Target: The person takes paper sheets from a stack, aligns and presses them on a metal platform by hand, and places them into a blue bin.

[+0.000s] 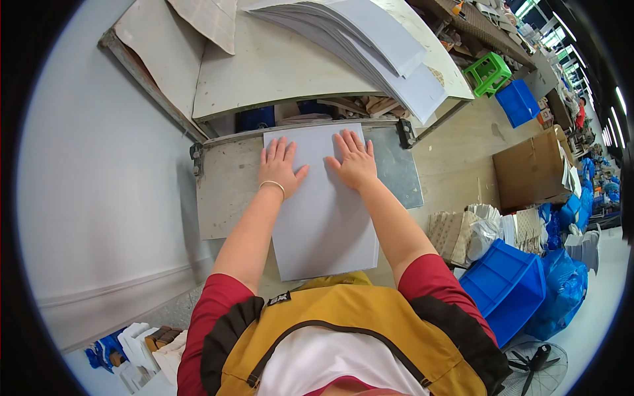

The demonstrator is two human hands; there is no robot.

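A pale grey-white sheet or thin stack of sheets [323,218] lies lengthwise in front of me, from a low metal-topped ledge [228,191] toward my apron. My left hand [281,165] rests flat near its far left edge, fingers spread and pointing away. On the far right part of the sheet, my right hand [353,162] lies palm down with its fingers apart. Neither hand grips anything. A dark clamp-like block [405,134] sits at the ledge's right end, and a smaller metal fitting [197,158] at its left end.
Beyond the ledge, a white worktable [264,72] carries a fanned stack of large sheets [356,46]. A cardboard box [531,168], a blue crate [505,284] and paper bundles [452,234] stand at right. A white wall [112,165] borders the left. A fan [538,366] is at lower right.
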